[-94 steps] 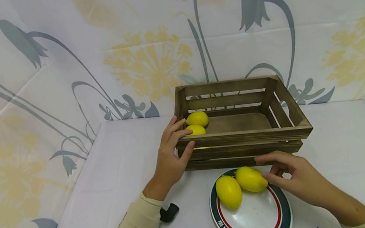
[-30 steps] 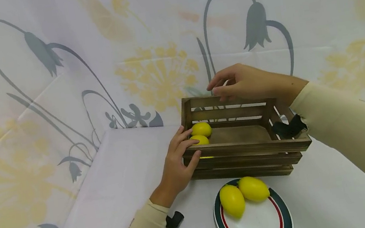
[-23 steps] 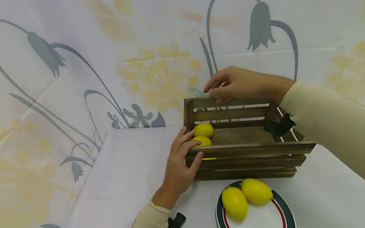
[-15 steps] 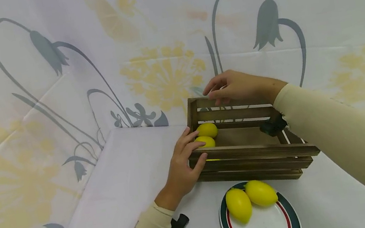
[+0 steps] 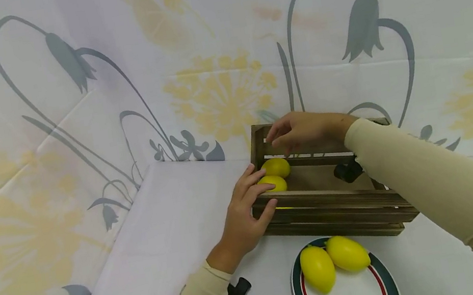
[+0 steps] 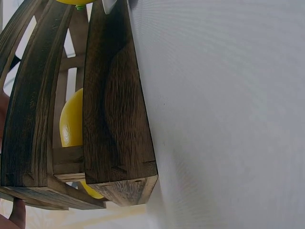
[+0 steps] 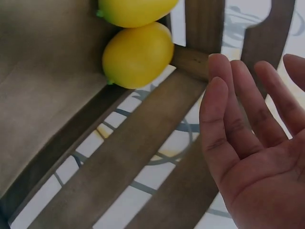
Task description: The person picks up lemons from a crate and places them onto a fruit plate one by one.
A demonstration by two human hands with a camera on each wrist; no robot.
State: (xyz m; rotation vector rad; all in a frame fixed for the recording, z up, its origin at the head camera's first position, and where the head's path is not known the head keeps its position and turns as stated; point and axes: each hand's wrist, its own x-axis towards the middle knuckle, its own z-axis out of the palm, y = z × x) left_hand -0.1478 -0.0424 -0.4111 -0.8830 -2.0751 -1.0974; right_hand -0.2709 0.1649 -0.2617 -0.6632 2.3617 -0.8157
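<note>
Right hand [image 5: 303,130]: fingers straight and apart, holding nothing. It hovers over the far left part of the wooden crate [image 5: 334,204], inside the far slats. Three seconds ago it was at the plate [image 5: 380,282] beside the lemons; one second ago it was above the crate's far rim; it has since lowered toward the crate interior. The right wrist view shows the bare palm [image 7: 259,157] near the two lemons in the crate [image 7: 138,55], not touching them.

Left hand [image 5: 247,213]: fingers curled over the near left corner of the crate, gripping the top slat. This grip is unchanged across all frames.

Contents: two lemons lie in the far left corner of the crate, touching each other. Two lemons on the plate [image 5: 333,262] lie near the crate's near side, touching each other.

Assessment: no lemon left the plate during this reach; the count on each side is unchanged.
</note>
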